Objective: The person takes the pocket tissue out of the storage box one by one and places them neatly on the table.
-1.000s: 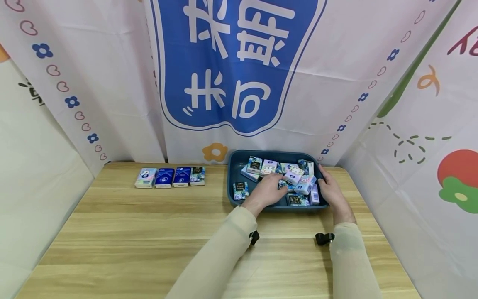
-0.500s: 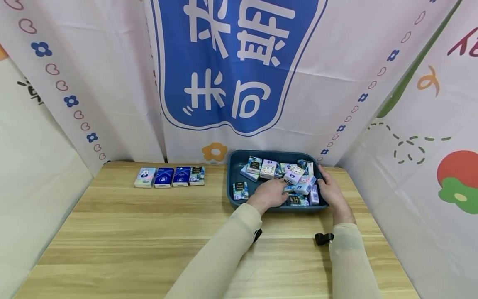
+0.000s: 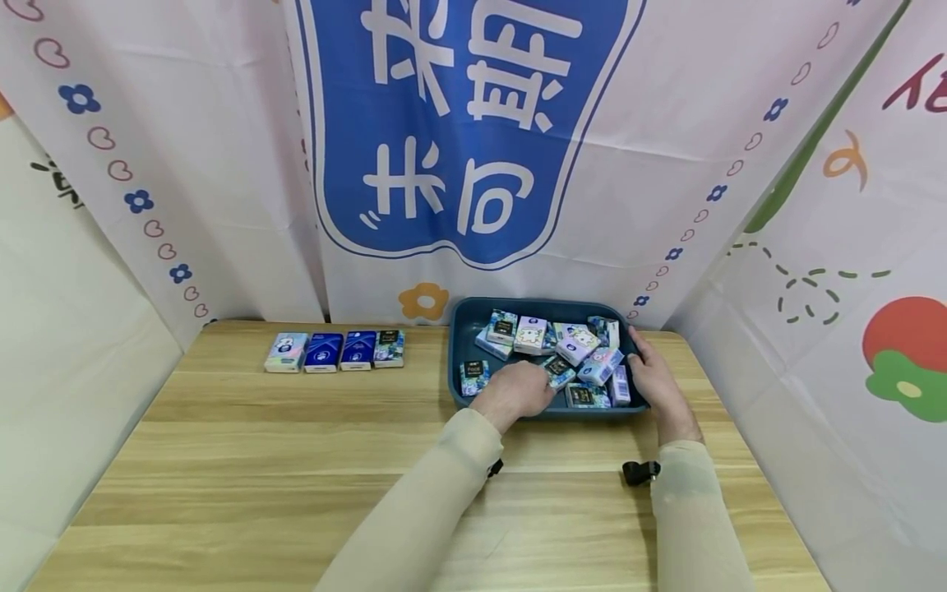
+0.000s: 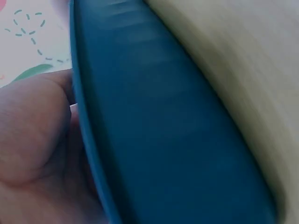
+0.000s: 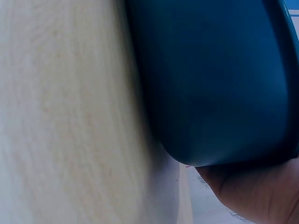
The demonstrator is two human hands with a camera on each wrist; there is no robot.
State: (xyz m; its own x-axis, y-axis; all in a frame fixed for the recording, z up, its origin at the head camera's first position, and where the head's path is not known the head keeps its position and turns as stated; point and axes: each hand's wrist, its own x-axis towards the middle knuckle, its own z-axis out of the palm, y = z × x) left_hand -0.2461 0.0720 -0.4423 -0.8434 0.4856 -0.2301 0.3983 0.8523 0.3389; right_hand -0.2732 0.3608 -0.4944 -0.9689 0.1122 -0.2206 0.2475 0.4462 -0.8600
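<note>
In the head view, my left hand (image 3: 521,386) reaches into the blue plastic bin (image 3: 510,413) near its front wall. Its fingers pinch the edge of a dark floral tissue pack (image 3: 560,372); the fingertips are hidden. The left wrist view has the hand (image 4: 37,149) behind the bin's wall (image 4: 163,116), with a small white edge beside the fingers. My right hand (image 3: 658,382) grips the bin's right end, thumb at the rim. In the right wrist view, part of that hand (image 5: 261,191) lies against the bin's corner.
Inside the bin lie several more tissue packs, among them lavender packs (image 3: 530,335) and a floral one (image 3: 474,377). A row of tissue packs stands on the wooden table (image 3: 259,460) at left: a pastel one (image 3: 287,352), blue ones (image 3: 324,352) and a floral one (image 3: 389,349).
My left hand reached further right among the packs, then drew back left, bringing the floral pack out from under the lavender ones, which shifted slightly. The right hand stayed on the bin.
</note>
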